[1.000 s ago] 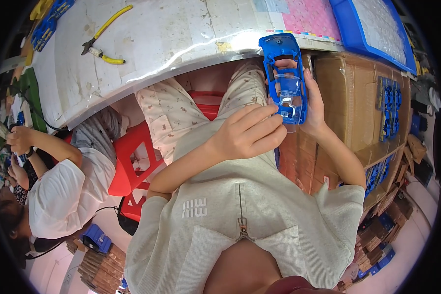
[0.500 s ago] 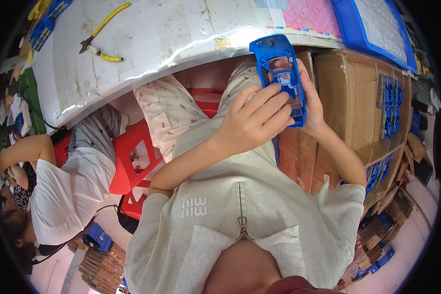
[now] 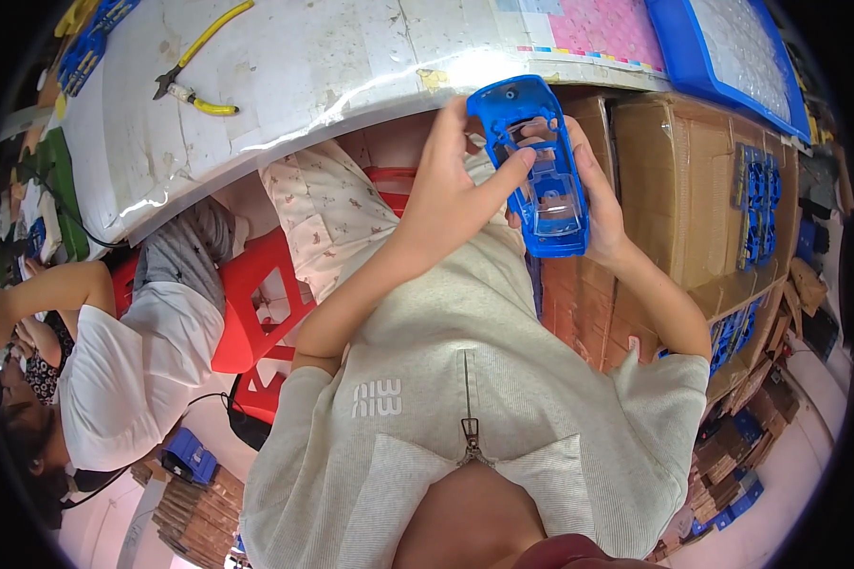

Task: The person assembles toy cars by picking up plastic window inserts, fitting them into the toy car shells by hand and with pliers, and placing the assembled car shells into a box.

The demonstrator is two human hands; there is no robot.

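A blue plastic toy car body shell (image 3: 571,242) is held with its hollow inside facing up, just off the near edge of the worktable. A clear plastic window piece (image 3: 555,204) sits within it. My left hand (image 3: 451,194) grips the shell's left side, its thumb pressing inside against the clear piece and its other fingers partly hidden underneath. Along the opposite side, my right hand (image 3: 603,213) supports the shell, fingers wrapped round its edge.
Yellow-handled cutting pliers (image 3: 202,44) lie on the white-covered table (image 3: 332,57). At the right, a blue tray (image 3: 676,47) holds bubble-wrapped material, above a cardboard box (image 3: 650,171) and more blue parts (image 3: 757,209). A person in a white shirt (image 3: 128,379) sits left, near a red stool (image 3: 247,303).
My left hand has moved from over the shell's middle to its left side, with the thumb now inside. The shell has tilted slightly, showing more of the clear piece.
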